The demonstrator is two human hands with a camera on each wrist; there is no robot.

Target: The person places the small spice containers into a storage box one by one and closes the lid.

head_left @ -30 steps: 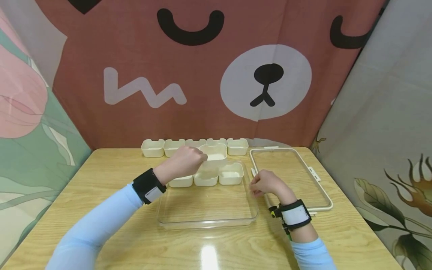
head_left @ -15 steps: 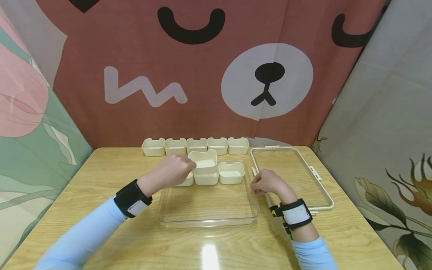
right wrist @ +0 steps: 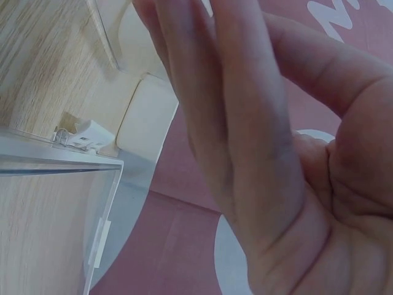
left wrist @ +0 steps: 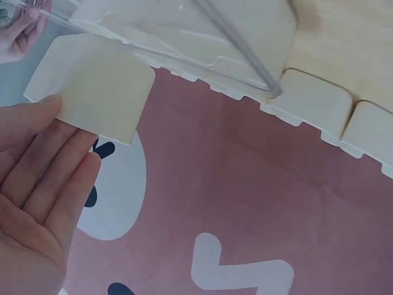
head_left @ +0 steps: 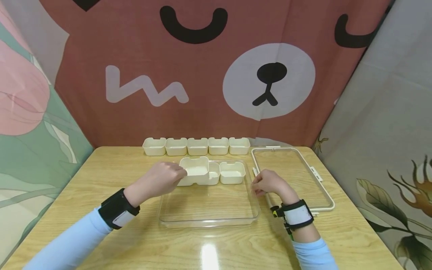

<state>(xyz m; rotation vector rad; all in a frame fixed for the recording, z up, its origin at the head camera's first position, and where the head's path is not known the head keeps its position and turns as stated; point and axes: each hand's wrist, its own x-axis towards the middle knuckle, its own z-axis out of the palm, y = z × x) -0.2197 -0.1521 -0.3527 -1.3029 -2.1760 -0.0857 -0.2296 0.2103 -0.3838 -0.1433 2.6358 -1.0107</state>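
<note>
My left hand (head_left: 156, 180) pinches a small cream bin (head_left: 195, 169) by its left wall, thumb and fingertips at the rim. In the left wrist view the bin (left wrist: 101, 89) shows its pale outer side above the fingers. It hangs over the back left of a clear plastic box (head_left: 209, 224). Inside that box, along the back, stand matching bins: a right one (head_left: 233, 173), a middle one (head_left: 214, 173) partly covered, and a left one mostly hidden behind the held bin. My right hand (head_left: 271, 184), fingers loosely bent and holding nothing, is at the box's right wall.
A row of several cream bins (head_left: 197, 147) lines the table's back edge before a bear-print curtain (head_left: 202, 123). To the right lies a clear lid with a white frame (head_left: 315, 180) and side clips. The wooden table (head_left: 168, 247) extends in front of the box.
My left hand has carried the cream bin leftward and lower over the box, from above the middle bin toward the left one. The right hand has stayed in place.
</note>
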